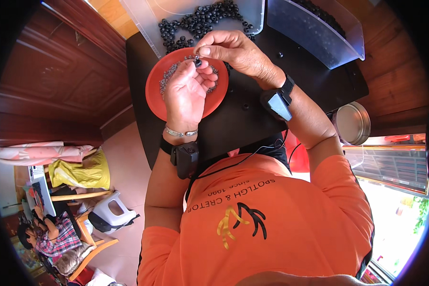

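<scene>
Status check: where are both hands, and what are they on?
Left hand and right hand pinch one small black ring-shaped bead. Round orange plate of small grey parts directly beneath. Nothing in the way.

One red plate (157,90), two clear bins (143,28), one tin (352,123).

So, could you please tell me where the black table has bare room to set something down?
The black table is bare between the orange plate and the right wrist, and right of that toward the metal tin. It is crowded at the far edge with two clear trays of black beads.
</scene>
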A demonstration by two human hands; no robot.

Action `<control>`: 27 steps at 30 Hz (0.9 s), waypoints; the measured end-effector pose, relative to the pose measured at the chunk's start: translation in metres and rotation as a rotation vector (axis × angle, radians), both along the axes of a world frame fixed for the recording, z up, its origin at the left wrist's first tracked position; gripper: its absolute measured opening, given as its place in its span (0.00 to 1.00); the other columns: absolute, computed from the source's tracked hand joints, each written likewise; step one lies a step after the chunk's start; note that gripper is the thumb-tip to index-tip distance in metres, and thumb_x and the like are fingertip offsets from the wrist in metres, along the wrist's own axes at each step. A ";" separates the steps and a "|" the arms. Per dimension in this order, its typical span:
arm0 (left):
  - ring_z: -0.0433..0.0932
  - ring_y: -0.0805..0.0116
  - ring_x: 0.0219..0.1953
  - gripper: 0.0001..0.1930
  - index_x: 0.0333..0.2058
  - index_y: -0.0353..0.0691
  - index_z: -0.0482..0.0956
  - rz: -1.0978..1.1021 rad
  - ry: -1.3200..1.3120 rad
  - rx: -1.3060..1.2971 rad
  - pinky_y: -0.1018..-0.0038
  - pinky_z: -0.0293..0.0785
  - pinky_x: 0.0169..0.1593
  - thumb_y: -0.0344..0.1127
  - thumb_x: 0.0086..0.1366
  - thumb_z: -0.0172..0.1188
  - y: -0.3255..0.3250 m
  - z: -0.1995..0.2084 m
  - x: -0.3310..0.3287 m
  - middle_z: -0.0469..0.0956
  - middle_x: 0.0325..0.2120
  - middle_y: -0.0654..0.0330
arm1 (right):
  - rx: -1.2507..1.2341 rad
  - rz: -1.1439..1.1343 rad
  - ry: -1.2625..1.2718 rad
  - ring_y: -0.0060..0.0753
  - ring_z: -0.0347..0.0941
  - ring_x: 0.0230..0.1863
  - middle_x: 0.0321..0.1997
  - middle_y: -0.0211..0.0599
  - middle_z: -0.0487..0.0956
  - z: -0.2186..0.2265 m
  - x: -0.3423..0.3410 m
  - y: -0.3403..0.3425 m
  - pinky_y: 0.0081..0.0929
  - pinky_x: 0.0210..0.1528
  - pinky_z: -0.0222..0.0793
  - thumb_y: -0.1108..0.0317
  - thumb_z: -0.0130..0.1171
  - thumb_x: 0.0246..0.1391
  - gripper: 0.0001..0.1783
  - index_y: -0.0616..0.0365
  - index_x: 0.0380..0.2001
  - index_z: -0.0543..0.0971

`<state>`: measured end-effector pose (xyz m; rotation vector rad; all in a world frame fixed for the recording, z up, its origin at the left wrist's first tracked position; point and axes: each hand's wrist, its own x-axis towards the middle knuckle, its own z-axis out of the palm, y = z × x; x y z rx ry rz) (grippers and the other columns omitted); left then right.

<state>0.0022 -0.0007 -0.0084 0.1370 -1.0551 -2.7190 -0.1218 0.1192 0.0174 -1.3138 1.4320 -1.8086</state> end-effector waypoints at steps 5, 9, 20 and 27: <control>0.75 0.66 0.32 0.09 0.35 0.39 0.74 0.012 -0.020 -0.019 0.72 0.71 0.38 0.38 0.64 0.52 0.000 0.001 0.000 0.76 0.30 0.61 | 0.011 -0.029 0.086 0.17 0.73 0.38 0.32 0.27 0.79 0.002 0.004 0.000 0.18 0.44 0.70 0.67 0.56 0.58 0.09 0.61 0.36 0.80; 0.75 0.66 0.32 0.09 0.36 0.40 0.74 0.014 -0.043 -0.001 0.73 0.71 0.38 0.38 0.65 0.51 0.000 -0.002 0.000 0.75 0.29 0.61 | 0.018 -0.104 0.272 0.22 0.72 0.38 0.33 0.28 0.77 0.004 0.006 0.003 0.21 0.44 0.68 0.69 0.57 0.57 0.07 0.60 0.35 0.79; 0.73 0.68 0.34 0.11 0.41 0.39 0.73 0.038 -0.047 -0.027 0.73 0.70 0.41 0.38 0.66 0.49 -0.004 -0.006 0.000 0.74 0.32 0.60 | 0.015 -0.262 0.296 0.30 0.77 0.33 0.29 0.36 0.76 0.001 0.020 -0.002 0.23 0.37 0.72 0.73 0.60 0.52 0.05 0.60 0.33 0.79; 0.72 0.66 0.37 0.10 0.40 0.40 0.73 0.074 -0.044 0.040 0.70 0.69 0.43 0.39 0.66 0.49 -0.010 -0.013 -0.003 0.74 0.34 0.59 | -0.072 -0.419 0.932 0.41 0.75 0.33 0.29 0.35 0.77 0.007 0.015 0.004 0.32 0.36 0.73 0.64 0.61 0.51 0.07 0.55 0.28 0.79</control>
